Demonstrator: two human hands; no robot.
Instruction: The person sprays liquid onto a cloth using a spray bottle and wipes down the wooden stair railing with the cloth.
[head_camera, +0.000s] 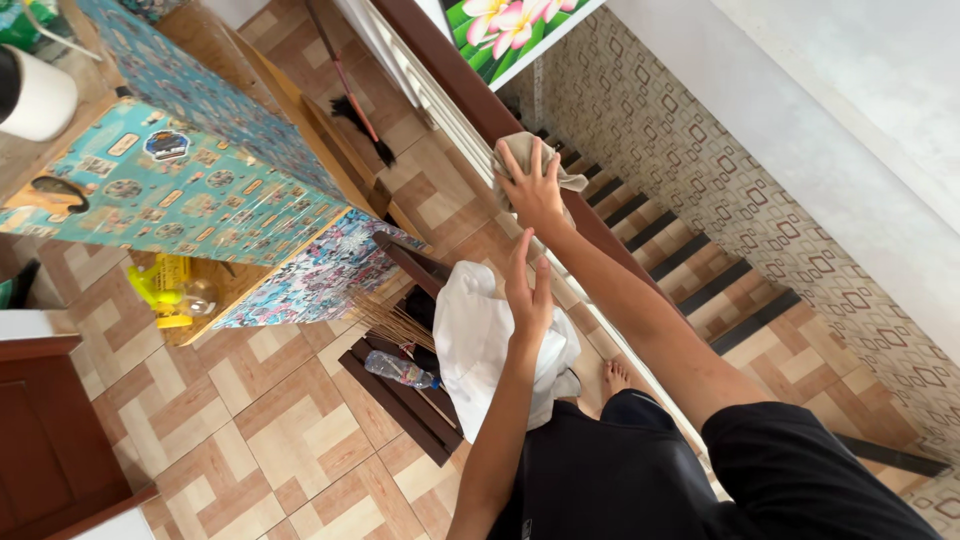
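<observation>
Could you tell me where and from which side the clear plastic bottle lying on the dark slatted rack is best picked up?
Grip the plastic bottle around its clear middle, coming down from above. It lies on its side on the dark slatted rack, so the round body is exposed on top, while the white cloth crowds the capped end. The left hand looks nearest; the right hand presses a rag on the handrail.

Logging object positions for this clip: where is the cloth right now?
In the head view, the beige cloth lies upper centre on the dark wooden handrail, pressed flat under the right hand, above the stairs.
</observation>
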